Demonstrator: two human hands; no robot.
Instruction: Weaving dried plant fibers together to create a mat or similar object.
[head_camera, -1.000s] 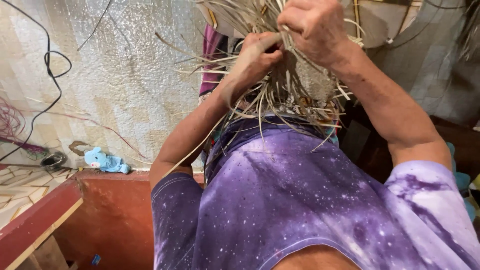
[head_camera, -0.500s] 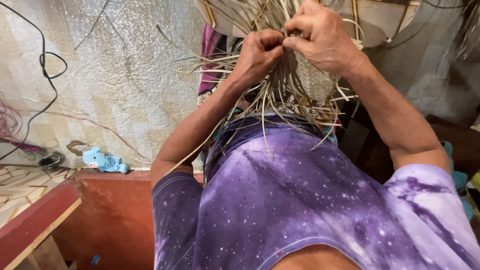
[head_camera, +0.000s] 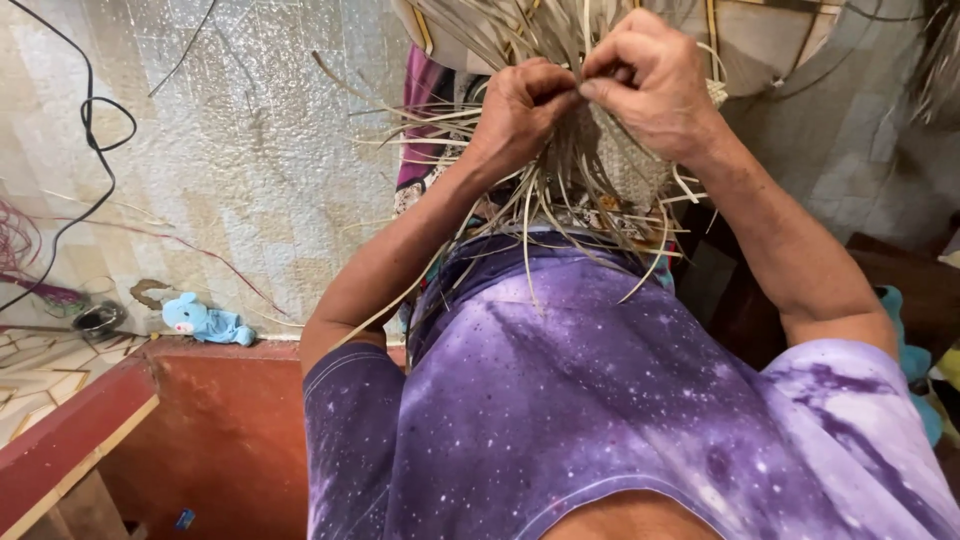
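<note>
Above the purple shirt (head_camera: 620, 400): left hand (head_camera: 520, 105) fisted on a clump of pale weaving strips (head_camera: 560, 215), right hand (head_camera: 655, 85) pinching one strip — both closed. Loose ends hang toward the wearer, long axis near vertical. Risk: thin strips may kink or slip if pulled hard.

Your left hand (head_camera: 520, 105) and right hand (head_camera: 655, 85) bury their fingertips in the pale straw strips (head_camera: 560, 200), so you cannot see the grip itself. The top edge cuts off the woven piece (head_camera: 640, 170) above them.
</note>
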